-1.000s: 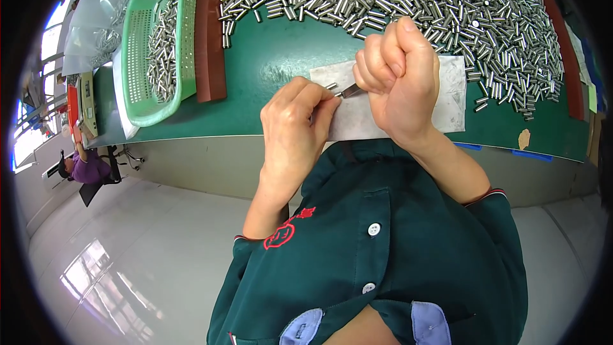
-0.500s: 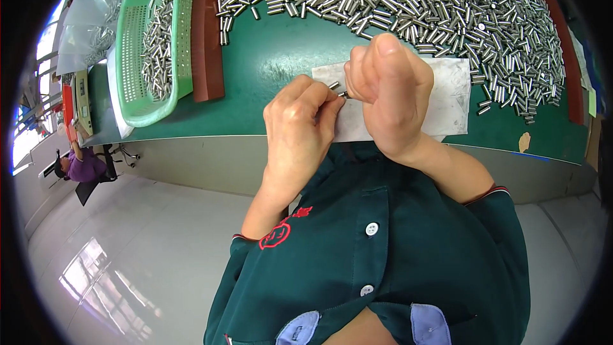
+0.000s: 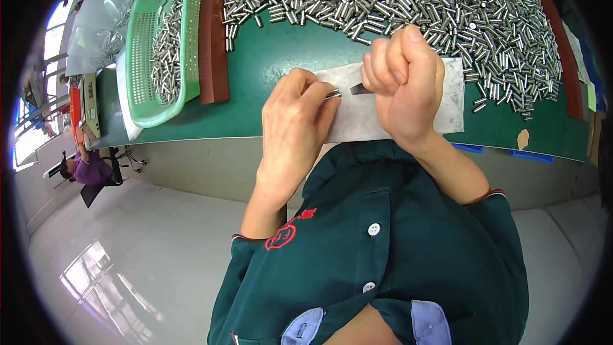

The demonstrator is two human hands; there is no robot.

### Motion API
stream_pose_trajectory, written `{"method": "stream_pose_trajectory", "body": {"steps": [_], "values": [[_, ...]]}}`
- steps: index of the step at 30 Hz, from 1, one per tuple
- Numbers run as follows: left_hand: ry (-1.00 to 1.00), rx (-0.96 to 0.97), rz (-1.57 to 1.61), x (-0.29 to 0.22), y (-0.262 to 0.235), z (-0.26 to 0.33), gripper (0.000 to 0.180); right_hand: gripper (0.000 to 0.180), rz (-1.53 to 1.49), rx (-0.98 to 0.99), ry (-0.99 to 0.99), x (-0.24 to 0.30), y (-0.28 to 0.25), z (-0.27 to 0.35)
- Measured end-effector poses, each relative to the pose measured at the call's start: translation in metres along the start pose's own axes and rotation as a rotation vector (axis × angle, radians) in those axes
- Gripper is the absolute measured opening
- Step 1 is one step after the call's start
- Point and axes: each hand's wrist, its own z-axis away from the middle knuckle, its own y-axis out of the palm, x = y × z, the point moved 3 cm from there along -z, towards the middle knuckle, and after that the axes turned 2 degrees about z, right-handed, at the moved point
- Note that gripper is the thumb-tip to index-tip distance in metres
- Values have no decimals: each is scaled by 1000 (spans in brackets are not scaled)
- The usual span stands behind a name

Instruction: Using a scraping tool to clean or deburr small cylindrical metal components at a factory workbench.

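Observation:
Pinched between the fingertips of my left hand (image 3: 295, 112) is a short shiny metal pin (image 3: 333, 94), perhaps with a second one beside it; the fingers hide part. My right hand (image 3: 408, 83) is a fist, thumb up, wrapped round a tool. Only its flat grey blade (image 3: 359, 89) sticks out toward the pin, with a gap between them; the handle is hidden in the palm. Beneath both hands lies a smudged white sheet (image 3: 452, 105) on the green tabletop (image 3: 252, 99).
A wide heap of metal pins (image 3: 408, 0) covers the far table between two brown-red rails (image 3: 214, 67). Left stands a green mesh basket (image 3: 135, 70) holding more pins. Plastic bags (image 3: 96, 22) lie beyond it. A person in purple (image 3: 92, 166) sits far left.
My right hand has drawn away to the right, so the blade now shows clear of the pin. My left hand stays nearly in place, still pinching.

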Motion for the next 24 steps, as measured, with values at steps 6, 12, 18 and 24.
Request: {"method": "stream_pose_trajectory", "body": {"steps": [6, 12, 18, 24], "values": [[180, 2, -92, 1, 0, -4, 9, 38, -85, 3, -3, 0, -3, -1], [188, 6, -19, 6, 0, -8, 13, 38, -102, 7, -6, -1, -3, -3], [-45, -88, 625, 27, 5, -1, 8, 38, -96, 2, 19, 0, -3, 0], [-70, -89, 933, 30, 8, -2, 6, 39, -92, 5, 21, 2, -2, -1]]}}
